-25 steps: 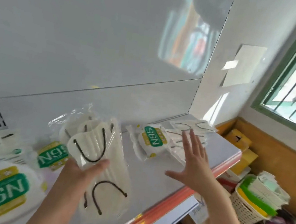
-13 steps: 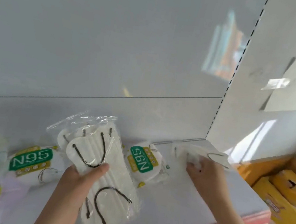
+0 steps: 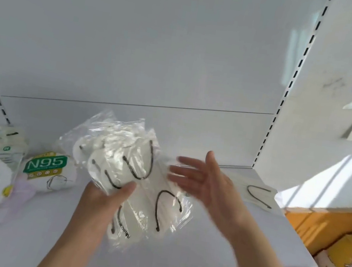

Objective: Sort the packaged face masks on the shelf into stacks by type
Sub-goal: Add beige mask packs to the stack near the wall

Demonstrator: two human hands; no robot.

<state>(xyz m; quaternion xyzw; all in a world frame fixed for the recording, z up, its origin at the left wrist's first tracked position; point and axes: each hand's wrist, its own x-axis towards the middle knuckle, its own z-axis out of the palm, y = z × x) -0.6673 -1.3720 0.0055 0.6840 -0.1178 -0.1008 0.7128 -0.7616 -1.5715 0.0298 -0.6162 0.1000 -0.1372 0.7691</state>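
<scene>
Plastic-wrapped masks thicker, right hand released

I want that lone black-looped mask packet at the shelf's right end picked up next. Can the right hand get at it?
Probably yes. The right hand is open and holds nothing, and the mask packet lies flat just beyond it on the shelf, with nothing between them.

N95 packs left on shelf, held mask bundle centre, single mask right
</scene>
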